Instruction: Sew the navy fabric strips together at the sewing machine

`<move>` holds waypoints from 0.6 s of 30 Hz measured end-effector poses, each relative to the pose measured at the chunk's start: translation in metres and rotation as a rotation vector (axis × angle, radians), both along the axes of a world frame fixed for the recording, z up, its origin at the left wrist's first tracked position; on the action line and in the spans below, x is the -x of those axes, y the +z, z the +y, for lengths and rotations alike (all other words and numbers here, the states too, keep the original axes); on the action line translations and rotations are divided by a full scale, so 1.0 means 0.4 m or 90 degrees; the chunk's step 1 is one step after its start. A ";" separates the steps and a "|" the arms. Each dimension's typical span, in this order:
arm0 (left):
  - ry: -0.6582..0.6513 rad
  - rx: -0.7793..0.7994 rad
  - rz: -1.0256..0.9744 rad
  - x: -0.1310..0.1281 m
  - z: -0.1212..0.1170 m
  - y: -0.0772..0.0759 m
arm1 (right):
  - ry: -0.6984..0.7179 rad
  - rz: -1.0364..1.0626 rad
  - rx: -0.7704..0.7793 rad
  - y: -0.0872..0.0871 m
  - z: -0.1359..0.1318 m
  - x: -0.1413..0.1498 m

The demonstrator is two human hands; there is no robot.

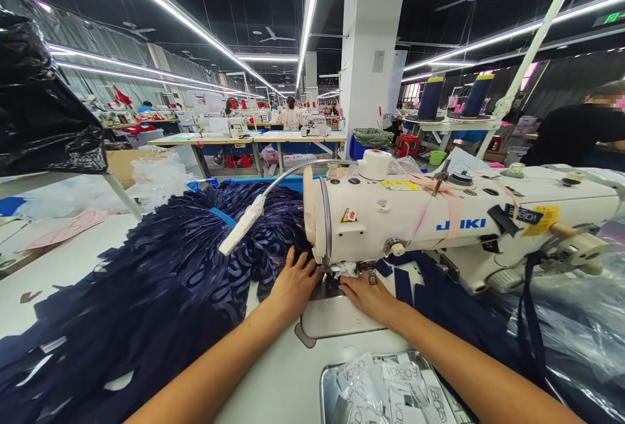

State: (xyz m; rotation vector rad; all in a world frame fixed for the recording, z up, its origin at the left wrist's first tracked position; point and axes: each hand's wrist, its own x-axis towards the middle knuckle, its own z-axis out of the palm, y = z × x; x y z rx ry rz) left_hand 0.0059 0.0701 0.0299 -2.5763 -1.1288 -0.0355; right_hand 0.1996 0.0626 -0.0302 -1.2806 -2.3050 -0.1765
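Note:
A white JUKI sewing machine [385, 209] stands in front of me, its presser foot [334, 274] low over the metal needle plate. My left hand [295, 281] lies left of the foot, fingers spread, beside navy patterned fabric. Close to the foot on its right, my right hand [366, 294] has its fingers together on a small dark navy fabric piece [333, 287], which is mostly hidden by the hands and the machine. A large heap of navy fabric pieces [161, 294], bound with a blue strip [222, 217], spreads to my left.
A metal tray [325, 388] of printed labels [400, 378] sits near my right forearm. A white lamp [241, 225] on a bendable arm hangs over the heap. Navy fabric [454, 300] and clear plastic [576, 333] lie at right. Thread cones [430, 98] stand behind.

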 end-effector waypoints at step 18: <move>-0.002 0.010 -0.050 -0.017 0.044 -0.010 | -0.111 0.003 0.024 -0.030 0.003 0.022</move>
